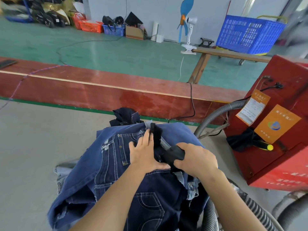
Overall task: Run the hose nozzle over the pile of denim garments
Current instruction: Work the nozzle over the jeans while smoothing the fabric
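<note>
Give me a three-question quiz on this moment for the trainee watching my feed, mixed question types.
1. True or false: the right hand grips the black nozzle over the denim pile.
2. What is the left hand doing? A) lifting the blue crate B) lying flat on the denim beside the nozzle C) holding the grey hose
3. Fill in: the grey hose runs to a ____ machine at the right.

Key: 1 true; 2 B; 3 red.
</note>
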`<state>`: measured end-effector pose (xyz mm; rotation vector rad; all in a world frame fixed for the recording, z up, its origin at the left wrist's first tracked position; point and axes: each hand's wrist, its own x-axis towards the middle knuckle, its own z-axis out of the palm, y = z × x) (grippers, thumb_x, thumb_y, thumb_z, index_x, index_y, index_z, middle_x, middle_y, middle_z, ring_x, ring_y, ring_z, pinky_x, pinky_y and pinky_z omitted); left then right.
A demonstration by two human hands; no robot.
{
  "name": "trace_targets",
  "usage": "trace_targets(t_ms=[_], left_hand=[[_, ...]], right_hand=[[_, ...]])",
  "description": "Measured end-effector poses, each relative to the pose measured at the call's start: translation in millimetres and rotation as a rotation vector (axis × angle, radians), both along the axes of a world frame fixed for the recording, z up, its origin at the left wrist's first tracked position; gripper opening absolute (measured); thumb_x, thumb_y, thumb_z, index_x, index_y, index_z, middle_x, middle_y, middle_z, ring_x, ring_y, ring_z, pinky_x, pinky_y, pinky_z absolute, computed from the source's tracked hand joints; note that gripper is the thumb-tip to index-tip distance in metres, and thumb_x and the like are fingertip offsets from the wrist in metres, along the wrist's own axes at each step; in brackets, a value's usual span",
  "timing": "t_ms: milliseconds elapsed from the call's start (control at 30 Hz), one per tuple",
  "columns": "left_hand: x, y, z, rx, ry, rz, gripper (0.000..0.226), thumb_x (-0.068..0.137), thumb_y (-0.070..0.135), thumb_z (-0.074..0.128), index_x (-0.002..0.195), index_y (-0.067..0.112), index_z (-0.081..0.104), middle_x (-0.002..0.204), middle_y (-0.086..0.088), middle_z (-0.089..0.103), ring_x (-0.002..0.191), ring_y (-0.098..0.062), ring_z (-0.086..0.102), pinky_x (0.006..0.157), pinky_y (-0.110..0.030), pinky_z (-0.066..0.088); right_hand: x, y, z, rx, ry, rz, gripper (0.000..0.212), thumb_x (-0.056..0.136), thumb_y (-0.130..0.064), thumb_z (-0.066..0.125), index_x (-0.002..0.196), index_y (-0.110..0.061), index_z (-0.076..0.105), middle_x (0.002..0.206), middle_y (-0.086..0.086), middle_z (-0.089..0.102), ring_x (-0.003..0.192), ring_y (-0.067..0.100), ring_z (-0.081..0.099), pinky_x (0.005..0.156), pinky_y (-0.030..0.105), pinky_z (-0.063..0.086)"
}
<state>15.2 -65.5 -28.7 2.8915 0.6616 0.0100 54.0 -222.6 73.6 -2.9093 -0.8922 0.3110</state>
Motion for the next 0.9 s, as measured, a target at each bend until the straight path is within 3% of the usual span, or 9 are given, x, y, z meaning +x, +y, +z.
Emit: trace_targets(t_ms=[100, 200, 300, 500, 633, 733, 900], left_hand=[[2, 1, -7, -0.035, 0.023, -0.010, 0.133, 0.051, 0.093, 0.050, 0.153, 0.028, -0.005, 0.156, 0.005, -0.025, 0.146, -0.021, -0.014, 0.111, -0.064, -0.004], [3, 4, -11, -0.075, 0.065, 0.010, 0.136, 0.049, 0.096, 0.049, 0.151, 0.033, -0.016, 0.155, 0.002, -0.034, 0.135, -0.028, -0.043, 0.104, -0.066, -0.021], [5, 4, -10, -0.118, 0.102, 0.007, 0.137, 0.049, 0.094, 0.053, 0.152, 0.031, -0.012, 0.155, 0.002, -0.033, 0.135, -0.030, -0.042, 0.104, -0.067, -0.020], [4, 4, -11, -0.128, 0.091, 0.006, 0.136, 0.050, 0.092, 0.055, 0.154, 0.028, -0.004, 0.157, 0.001, -0.029, 0.139, -0.029, -0.037, 0.106, -0.068, -0.017], [5, 5, -10, -0.123, 0.103, 0.007, 0.134, 0.051, 0.093, 0.053, 0.154, 0.027, 0.000, 0.157, 0.001, -0.030, 0.138, -0.030, -0.038, 0.105, -0.068, -0.018], [5, 5, -11, -0.131, 0.099, 0.005, 0.134, 0.051, 0.094, 0.051, 0.154, 0.029, -0.004, 0.157, 0.001, -0.029, 0.139, -0.030, -0.038, 0.105, -0.067, -0.018], [6, 5, -11, -0.145, 0.083, 0.000, 0.136, 0.049, 0.094, 0.054, 0.153, 0.032, -0.006, 0.158, 0.002, -0.025, 0.140, -0.030, -0.034, 0.106, -0.067, -0.017]], right_hand=[[-2, -7, 1, -0.014, 0.015, -0.003, 0.035, 0.085, -0.040, 0.056, 0.120, -0.039, 0.052, 0.084, -0.009, 0.058, 0.075, 0.017, 0.053, 0.050, 0.025, 0.035], [0, -18, 10, -0.032, 0.064, -0.010, 0.034, 0.082, -0.042, 0.057, 0.115, -0.043, 0.052, 0.079, -0.011, 0.058, 0.072, 0.016, 0.056, 0.059, 0.026, 0.044], [3, -31, 29, -0.002, 0.083, -0.049, 0.033, 0.077, -0.046, 0.061, 0.109, -0.043, 0.055, 0.074, -0.009, 0.061, 0.067, 0.017, 0.061, 0.071, 0.031, 0.055], [-2, -4, 41, 0.271, -0.230, -0.091, 0.043, 0.084, -0.045, 0.059, 0.126, -0.045, 0.047, 0.081, -0.012, 0.058, 0.073, 0.018, 0.056, 0.058, 0.028, 0.042], [-5, 30, 21, 0.156, -0.219, -0.030, 0.037, 0.088, -0.041, 0.055, 0.123, -0.033, 0.047, 0.080, -0.007, 0.056, 0.070, 0.020, 0.052, 0.050, 0.026, 0.035], [-7, 42, -1, 0.014, -0.152, -0.004, 0.033, 0.090, -0.034, 0.053, 0.122, -0.027, 0.049, 0.092, -0.001, 0.065, 0.081, 0.023, 0.062, 0.045, 0.025, 0.029], [0, 29, -2, -0.082, -0.038, -0.058, 0.034, 0.087, -0.036, 0.055, 0.121, -0.031, 0.053, 0.086, -0.005, 0.059, 0.076, 0.020, 0.055, 0.049, 0.024, 0.033]])
